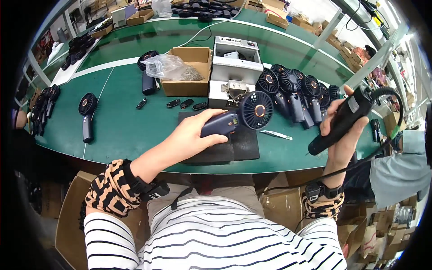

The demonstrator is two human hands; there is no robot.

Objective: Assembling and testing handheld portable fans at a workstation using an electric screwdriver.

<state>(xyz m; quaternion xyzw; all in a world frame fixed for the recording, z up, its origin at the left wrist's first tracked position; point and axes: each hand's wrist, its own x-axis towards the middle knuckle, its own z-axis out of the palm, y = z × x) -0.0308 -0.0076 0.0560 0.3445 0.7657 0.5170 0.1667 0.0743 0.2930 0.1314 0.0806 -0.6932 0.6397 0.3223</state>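
My left hand point(198, 134) is closed around the handle of a dark blue handheld fan point(258, 110), its round head tilted to the right. Beneath it lies a black pad point(218, 150) at the table's near edge. Off to the right, my right hand point(344, 123) grips a black electric screwdriver point(344, 120), its thin tip pointing down and left and its cable curling from the upper end. Between the two hands, tweezers point(276, 134) lie flat on the green table point(135, 148). Several small dark parts point(186, 104) rest behind the pad.
Several fans point(292, 87) stand and lean together behind the tweezers. A white machine point(236, 67) stands beside a cardboard box point(190, 81) holding a plastic bag of small screws. Single fans lie at left point(87, 112) and near the box point(147, 76). The screwdriver's cable point(382, 144) loops down past my right forearm.
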